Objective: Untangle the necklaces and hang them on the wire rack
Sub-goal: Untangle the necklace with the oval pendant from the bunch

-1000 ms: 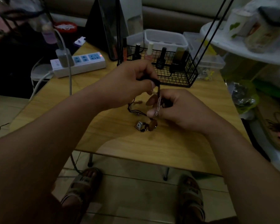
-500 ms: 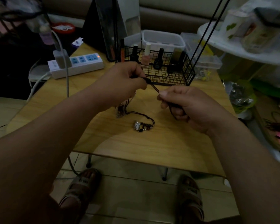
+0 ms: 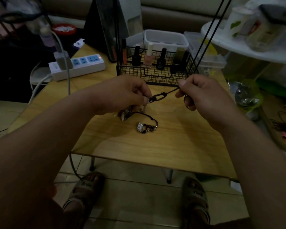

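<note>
A dark cord necklace is stretched between my two hands above the wooden table. My left hand pinches its beaded end, and my right hand pinches the cord farther right. Below my left hand, more dark cords run down to a tangle with a pale pendant. A cord with a square silver pendant and small beads lies on the table. The black wire rack stands just behind my hands, its thin black rods rising to the upper right.
Several nail polish bottles stand in the wire rack's basket. A white power strip with a plugged charger lies at the table's left. Clear plastic boxes sit behind the rack. A white round shelf with cups is at the right. My sandalled feet show below.
My hands have moved apart, the right one going right, and the cord between them is pulled out longer. The rest of the tangle stays on the table.
</note>
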`<action>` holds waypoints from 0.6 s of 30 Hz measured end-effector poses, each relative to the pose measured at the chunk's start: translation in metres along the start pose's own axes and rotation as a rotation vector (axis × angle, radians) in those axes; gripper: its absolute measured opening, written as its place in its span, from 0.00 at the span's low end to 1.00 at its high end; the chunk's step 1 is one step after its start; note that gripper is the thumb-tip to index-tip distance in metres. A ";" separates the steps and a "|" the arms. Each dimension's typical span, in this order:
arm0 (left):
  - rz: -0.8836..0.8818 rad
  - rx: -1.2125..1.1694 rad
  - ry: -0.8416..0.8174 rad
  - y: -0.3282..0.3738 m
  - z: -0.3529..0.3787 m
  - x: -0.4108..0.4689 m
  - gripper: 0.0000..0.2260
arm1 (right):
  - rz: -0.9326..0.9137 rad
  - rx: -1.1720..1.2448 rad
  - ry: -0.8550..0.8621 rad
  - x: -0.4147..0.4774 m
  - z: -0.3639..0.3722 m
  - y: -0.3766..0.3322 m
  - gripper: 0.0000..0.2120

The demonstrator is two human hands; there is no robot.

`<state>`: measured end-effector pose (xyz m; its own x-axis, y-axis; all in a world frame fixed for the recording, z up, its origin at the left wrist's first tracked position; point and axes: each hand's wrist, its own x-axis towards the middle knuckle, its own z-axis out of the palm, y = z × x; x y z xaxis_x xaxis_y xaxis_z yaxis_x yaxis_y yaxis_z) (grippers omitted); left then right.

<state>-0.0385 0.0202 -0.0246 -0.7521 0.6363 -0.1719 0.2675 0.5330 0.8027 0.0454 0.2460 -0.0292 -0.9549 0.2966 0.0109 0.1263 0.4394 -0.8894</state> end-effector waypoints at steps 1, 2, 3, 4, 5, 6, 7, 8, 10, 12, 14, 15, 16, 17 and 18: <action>0.003 -0.005 0.019 0.000 0.000 0.001 0.05 | 0.016 -0.006 0.008 0.000 0.000 0.000 0.12; 0.010 -0.013 0.032 0.000 0.000 0.000 0.04 | 0.032 -0.020 0.015 0.000 0.000 0.000 0.12; 0.017 -0.025 0.038 -0.001 0.000 0.000 0.03 | 0.050 -0.042 0.017 0.001 0.000 0.001 0.11; 0.025 -0.048 0.032 0.000 -0.001 0.000 0.03 | 0.070 -0.072 0.009 0.001 0.000 0.003 0.11; 0.031 -0.088 0.019 0.001 -0.001 -0.001 0.03 | 0.093 -0.107 -0.009 0.001 0.001 0.003 0.10; 0.033 -0.138 0.002 0.002 -0.001 -0.002 0.04 | 0.108 -0.144 -0.032 0.001 0.002 0.003 0.10; 0.038 -0.175 -0.011 0.004 -0.001 -0.003 0.04 | 0.107 -0.173 -0.057 0.000 0.003 0.003 0.09; 0.046 -0.195 -0.019 0.005 0.000 -0.004 0.04 | 0.094 -0.179 -0.081 -0.001 0.006 0.002 0.07; 0.067 -0.214 -0.025 0.007 0.001 -0.005 0.04 | 0.048 -0.124 -0.150 -0.003 0.012 -0.002 0.05; 0.088 -0.213 -0.024 0.007 0.002 -0.005 0.04 | 0.006 -0.029 -0.266 -0.007 0.018 -0.007 0.07; 0.103 -0.199 -0.009 0.005 0.002 -0.004 0.04 | -0.009 0.046 -0.349 -0.007 0.023 -0.005 0.08; 0.106 -0.187 0.004 0.005 0.002 -0.004 0.04 | -0.013 0.052 -0.354 -0.006 0.025 -0.004 0.07; 0.115 -0.160 0.026 0.003 0.002 -0.004 0.04 | -0.017 0.045 -0.341 -0.006 0.025 -0.003 0.06; 0.133 -0.110 0.063 0.002 0.002 -0.003 0.03 | -0.015 0.043 -0.323 -0.006 0.025 -0.004 0.05; 0.157 -0.049 0.108 0.001 0.002 -0.002 0.03 | -0.011 0.045 -0.298 -0.005 0.024 -0.004 0.04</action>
<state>-0.0352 0.0201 -0.0245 -0.7645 0.6443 0.0179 0.3591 0.4027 0.8419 0.0435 0.2224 -0.0370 -0.9937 0.0273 -0.1084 0.1103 0.4010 -0.9094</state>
